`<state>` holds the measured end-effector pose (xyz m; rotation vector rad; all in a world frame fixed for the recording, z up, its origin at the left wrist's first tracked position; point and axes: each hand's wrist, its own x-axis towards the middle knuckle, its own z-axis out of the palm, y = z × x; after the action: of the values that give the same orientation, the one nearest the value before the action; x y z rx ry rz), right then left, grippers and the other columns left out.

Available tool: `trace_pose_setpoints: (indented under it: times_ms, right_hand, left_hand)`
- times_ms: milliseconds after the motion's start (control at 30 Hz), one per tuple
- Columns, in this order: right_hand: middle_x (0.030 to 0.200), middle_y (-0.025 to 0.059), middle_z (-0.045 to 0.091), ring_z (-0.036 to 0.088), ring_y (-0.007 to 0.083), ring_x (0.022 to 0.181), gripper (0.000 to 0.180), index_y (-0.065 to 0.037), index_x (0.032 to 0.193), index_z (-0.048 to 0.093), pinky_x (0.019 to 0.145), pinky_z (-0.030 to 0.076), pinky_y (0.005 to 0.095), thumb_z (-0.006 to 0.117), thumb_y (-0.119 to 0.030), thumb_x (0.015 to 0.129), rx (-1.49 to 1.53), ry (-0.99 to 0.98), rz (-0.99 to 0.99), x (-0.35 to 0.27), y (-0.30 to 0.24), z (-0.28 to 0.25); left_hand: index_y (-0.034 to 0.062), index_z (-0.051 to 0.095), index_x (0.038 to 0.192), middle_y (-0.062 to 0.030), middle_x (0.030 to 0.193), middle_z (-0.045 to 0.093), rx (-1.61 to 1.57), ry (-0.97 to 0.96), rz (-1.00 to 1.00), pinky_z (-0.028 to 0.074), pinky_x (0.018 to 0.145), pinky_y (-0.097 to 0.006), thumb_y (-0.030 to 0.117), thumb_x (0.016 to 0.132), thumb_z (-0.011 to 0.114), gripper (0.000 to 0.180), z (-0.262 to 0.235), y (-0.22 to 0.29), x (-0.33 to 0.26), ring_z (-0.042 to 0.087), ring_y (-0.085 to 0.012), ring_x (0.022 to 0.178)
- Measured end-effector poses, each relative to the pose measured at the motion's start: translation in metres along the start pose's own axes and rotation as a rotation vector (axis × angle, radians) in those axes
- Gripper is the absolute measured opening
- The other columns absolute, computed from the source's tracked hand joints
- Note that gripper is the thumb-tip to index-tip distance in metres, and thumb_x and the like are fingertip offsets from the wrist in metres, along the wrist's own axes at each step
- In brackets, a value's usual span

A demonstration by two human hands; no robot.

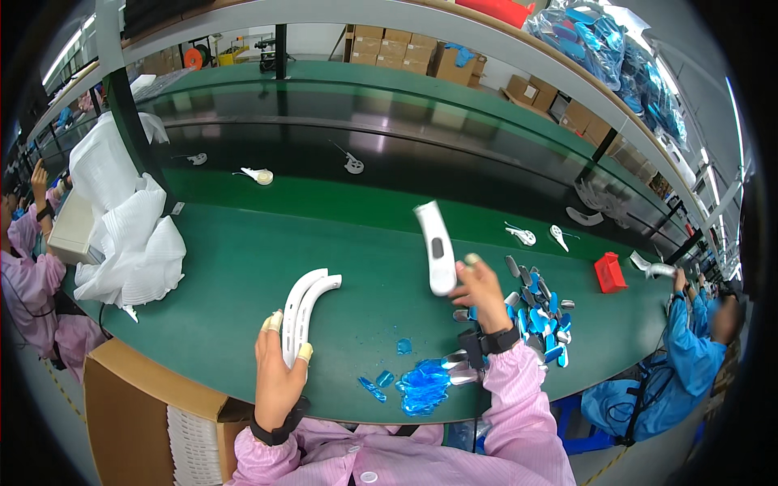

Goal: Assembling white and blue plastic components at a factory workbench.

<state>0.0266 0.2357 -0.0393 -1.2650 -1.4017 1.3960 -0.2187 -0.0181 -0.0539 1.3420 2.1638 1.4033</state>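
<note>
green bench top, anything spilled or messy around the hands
Yes. Crumpled blue plastic film scraps lie loose on the green bench top between the left hand and right hand, with a scattered heap of small grey and blue parts at the right. Nothing looks broken.

hidden — white curved shells' (304,312) lower ends inside left hand (278,374); blurred — co-worker's face (727,317); cardboard box (146,413) cut off

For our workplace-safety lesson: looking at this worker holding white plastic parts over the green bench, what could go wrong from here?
1. The right hand pinches the white handle piece only at its lower end, raised and tilted; it might slip and drop.
2. The left hand grips two curved white shells together; one could slide loose.
3. Blue film scraps lie near the bench edge and may fall.
</note>
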Motion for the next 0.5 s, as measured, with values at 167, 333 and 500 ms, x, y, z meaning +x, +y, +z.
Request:
trace_pose_setpoints:
  times_ms: [167, 333, 500]
  right_hand:
    - [0.112, 0.0147, 0.06, 0.058, 0.0338, 0.103, 0.027, -0.002, 0.11, 0.061, 0.083, 0.05, 0.0429, 0.061, -0.009, 0.084, -1.119, 0.034, -0.844, 0.012, 0.023, -0.058]
    - [0.109, 0.0109, 0.061, 0.05, 0.0358, 0.113, 0.017, -0.006, 0.091, 0.068, 0.092, 0.042, 0.0464, 0.066, -0.003, 0.074, -1.282, -0.069, -0.709, -0.01, 0.028, -0.06]
    - [0.084, 0.0091, 0.063, 0.057, 0.0267, 0.089, 0.01, -0.004, 0.078, 0.07, 0.074, 0.046, 0.0369, 0.074, -0.005, 0.069, -1.01, 0.019, -0.671, -0.039, -0.005, -0.045]
  left_hand:
    - [-0.0053, 0.035, 0.136, -0.0244, 0.129, 0.044, -0.001, -0.171, -0.142, 0.034, 0.102, -0.043, 0.007, 0.084, 0.059, 0.059, 0.004, 0.0, -0.008, 0.042, -0.0403, 0.118]
    - [-0.0047, 0.038, 0.133, -0.0228, 0.127, 0.047, 0.142, 0.04, 0.026, 0.034, 0.102, -0.042, 0.005, 0.084, 0.059, 0.055, 0.016, 0.01, -0.007, 0.042, -0.0397, 0.118]
    - [-0.0018, 0.049, 0.125, -0.0167, 0.124, 0.054, -0.164, -0.067, 0.039, 0.04, 0.098, -0.038, 0.005, 0.084, 0.061, 0.044, 0.014, 0.038, -0.01, 0.052, -0.0294, 0.115]
